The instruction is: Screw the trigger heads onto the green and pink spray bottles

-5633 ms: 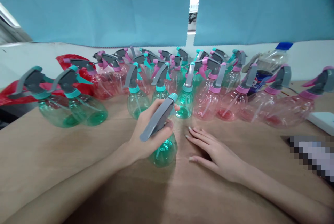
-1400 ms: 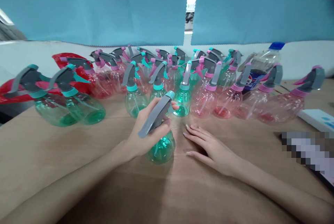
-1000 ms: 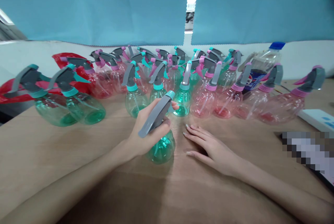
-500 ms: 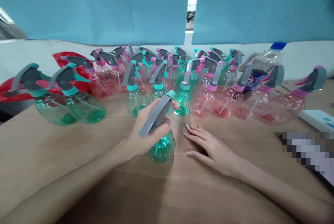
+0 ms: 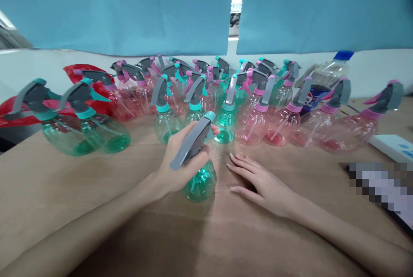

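My left hand (image 5: 182, 156) is wrapped round the neck of a green spray bottle (image 5: 200, 182) with a grey and teal spray head, which stands upright on the table (image 5: 129, 221). Flat on the wood to its right lies my right hand (image 5: 258, 182), fingers apart, holding nothing. Just behind my hands stand more green bottles, one of them (image 5: 225, 126) close to the held bottle's head. A pink spray bottle (image 5: 252, 128) is beyond my right fingertips.
Several pink and green spray bottles fill the back. Two green ones (image 5: 106, 133) lean at the left by a red plastic bag (image 5: 87, 72). At the right are a large blue-capped bottle (image 5: 329, 72), a white box (image 5: 392, 146) and a pixelated flat object (image 5: 383, 191).
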The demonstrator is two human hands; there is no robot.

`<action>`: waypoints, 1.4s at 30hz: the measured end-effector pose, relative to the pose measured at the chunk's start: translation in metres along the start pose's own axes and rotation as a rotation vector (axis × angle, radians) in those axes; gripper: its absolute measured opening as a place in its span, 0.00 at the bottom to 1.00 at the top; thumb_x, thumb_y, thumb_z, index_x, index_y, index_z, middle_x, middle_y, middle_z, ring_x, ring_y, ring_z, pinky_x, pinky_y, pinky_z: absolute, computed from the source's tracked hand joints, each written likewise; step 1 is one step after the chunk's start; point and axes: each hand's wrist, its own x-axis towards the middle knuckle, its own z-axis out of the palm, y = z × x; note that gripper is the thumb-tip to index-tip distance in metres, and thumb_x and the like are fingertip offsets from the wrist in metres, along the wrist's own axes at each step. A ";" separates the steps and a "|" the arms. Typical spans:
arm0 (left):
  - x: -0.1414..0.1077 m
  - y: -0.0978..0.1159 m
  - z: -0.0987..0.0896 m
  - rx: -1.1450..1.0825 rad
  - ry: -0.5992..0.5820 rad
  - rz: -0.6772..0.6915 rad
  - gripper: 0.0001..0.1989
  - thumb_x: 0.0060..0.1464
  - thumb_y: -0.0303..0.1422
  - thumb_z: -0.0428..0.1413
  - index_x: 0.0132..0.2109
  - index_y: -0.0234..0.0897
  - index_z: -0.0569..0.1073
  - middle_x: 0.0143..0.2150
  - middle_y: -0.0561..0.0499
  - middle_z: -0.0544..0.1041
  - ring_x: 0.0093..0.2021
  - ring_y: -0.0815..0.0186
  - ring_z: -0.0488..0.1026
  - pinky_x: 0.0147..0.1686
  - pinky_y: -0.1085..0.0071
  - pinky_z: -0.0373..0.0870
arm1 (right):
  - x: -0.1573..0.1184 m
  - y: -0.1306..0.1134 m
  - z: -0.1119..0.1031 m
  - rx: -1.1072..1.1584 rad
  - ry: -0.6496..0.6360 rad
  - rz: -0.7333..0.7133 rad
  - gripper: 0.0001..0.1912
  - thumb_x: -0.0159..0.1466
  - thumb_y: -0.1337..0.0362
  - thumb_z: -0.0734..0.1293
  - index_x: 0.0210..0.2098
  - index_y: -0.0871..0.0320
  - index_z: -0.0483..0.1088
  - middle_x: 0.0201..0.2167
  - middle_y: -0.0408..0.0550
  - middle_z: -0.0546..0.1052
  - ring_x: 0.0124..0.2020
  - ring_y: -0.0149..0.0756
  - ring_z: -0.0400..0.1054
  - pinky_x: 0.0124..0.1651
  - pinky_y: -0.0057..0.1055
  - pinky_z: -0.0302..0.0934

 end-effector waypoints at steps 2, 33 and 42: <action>0.000 0.002 0.000 0.046 0.016 0.011 0.15 0.47 0.27 0.50 0.44 0.36 0.71 0.25 0.57 0.65 0.22 0.70 0.60 0.23 0.71 0.57 | 0.000 0.000 0.000 -0.005 -0.007 0.005 0.30 0.67 0.51 0.62 0.66 0.52 0.57 0.66 0.51 0.60 0.67 0.48 0.51 0.67 0.54 0.48; 0.000 -0.002 -0.004 0.167 0.027 0.126 0.04 0.51 0.28 0.50 0.36 0.36 0.68 0.32 0.53 0.72 0.29 0.69 0.68 0.29 0.71 0.64 | 0.001 -0.001 -0.001 -0.028 -0.023 0.006 0.30 0.68 0.50 0.61 0.65 0.56 0.58 0.66 0.53 0.60 0.68 0.47 0.50 0.67 0.53 0.47; -0.001 -0.010 0.001 0.091 0.018 0.076 0.15 0.54 0.28 0.51 0.50 0.36 0.70 0.34 0.53 0.72 0.27 0.69 0.66 0.29 0.71 0.64 | 0.001 -0.001 -0.001 -0.039 -0.032 0.012 0.30 0.67 0.50 0.60 0.65 0.57 0.59 0.66 0.53 0.60 0.68 0.47 0.50 0.68 0.52 0.47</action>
